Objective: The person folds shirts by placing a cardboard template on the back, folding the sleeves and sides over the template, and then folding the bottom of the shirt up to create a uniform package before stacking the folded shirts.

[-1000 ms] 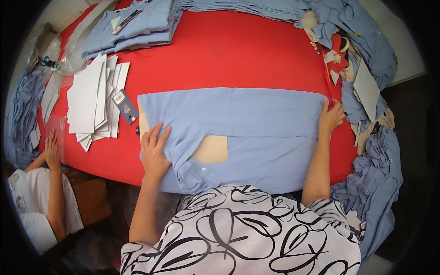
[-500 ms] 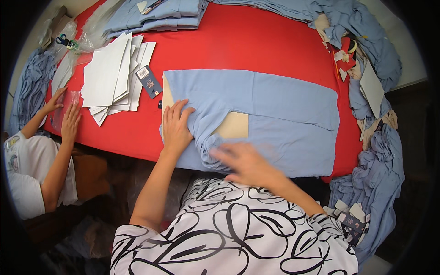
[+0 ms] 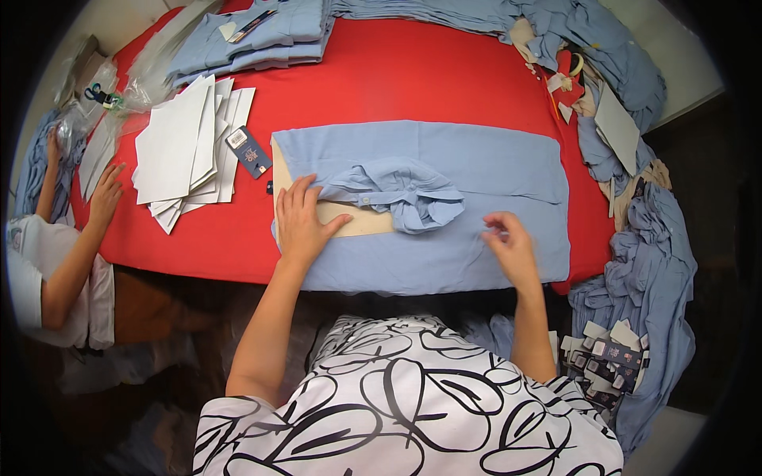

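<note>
Beside the shirt [image 3: 500, 170], tag [image 3: 248, 152] and white sheets [image 3: 176, 143]

The person wears a loose white top [image 3: 413, 412], seen just off the near edge of the tabletop [image 3: 421, 75]. Bold black lines run all over it, thick in places and thin in others, drawing large open loops like petals or leaves, some with short strokes inside. The left sleeve [image 3: 230, 424] and right sleeve [image 3: 575, 404] carry the same black-on-white pattern and end near the elbows. Left hand [image 3: 298, 218] and right hand [image 3: 512, 244] are bare, as are both forearms [image 3: 262, 333].
</note>
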### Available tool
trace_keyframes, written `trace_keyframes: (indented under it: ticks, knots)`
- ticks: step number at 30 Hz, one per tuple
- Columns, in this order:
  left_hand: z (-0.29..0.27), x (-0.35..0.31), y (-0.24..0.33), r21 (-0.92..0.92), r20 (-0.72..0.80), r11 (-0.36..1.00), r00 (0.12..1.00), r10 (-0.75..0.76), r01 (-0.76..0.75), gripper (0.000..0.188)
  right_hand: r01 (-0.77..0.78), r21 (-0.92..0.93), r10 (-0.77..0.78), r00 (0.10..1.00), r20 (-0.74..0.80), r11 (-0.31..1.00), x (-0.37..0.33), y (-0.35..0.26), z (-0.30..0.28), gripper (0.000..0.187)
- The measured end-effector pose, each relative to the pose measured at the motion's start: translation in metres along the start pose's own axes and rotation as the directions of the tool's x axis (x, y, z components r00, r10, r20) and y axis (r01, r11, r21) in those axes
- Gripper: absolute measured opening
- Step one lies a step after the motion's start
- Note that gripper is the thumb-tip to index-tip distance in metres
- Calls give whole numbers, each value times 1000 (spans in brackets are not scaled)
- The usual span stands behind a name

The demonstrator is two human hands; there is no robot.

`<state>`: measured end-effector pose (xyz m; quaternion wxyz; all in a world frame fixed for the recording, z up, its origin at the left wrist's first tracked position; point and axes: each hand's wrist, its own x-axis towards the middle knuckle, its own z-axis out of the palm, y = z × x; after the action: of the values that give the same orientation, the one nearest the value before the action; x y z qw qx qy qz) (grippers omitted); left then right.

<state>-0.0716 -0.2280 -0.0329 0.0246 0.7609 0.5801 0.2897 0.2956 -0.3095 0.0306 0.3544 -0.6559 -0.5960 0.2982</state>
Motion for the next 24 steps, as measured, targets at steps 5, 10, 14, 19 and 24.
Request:
trace_keyframes:
  ticks: [5, 10, 14, 19, 24]
  knots:
    - [0, 4, 2, -29, 23, 999, 1000, -12, 13, 68, 413, -344, -403, 909, 103, 843, 14, -19, 60, 30]
    - [-4, 1, -2, -61, 32, 997, 998, -53, 55, 69, 238, -127, -168, 897, 408, 963, 20, -104, 8, 27]
    - [-5, -1, -6, -16, 35, 998, 997, -62, 63, 69, 553, -66, -486, 777, 401, 830, 36, -172, -38, 25]
    - [-6, 9, 9, -67, 86, 989, 989, -123, 129, 71, 174, -154, -165, 984, 72, 973, 115, -112, -21, 24]
    - [-4, 2, -1, -83, 10, 988, 991, -132, 133, 73, -15, -160, 29, 996, 83, 987, 74, -56, 25, 28]
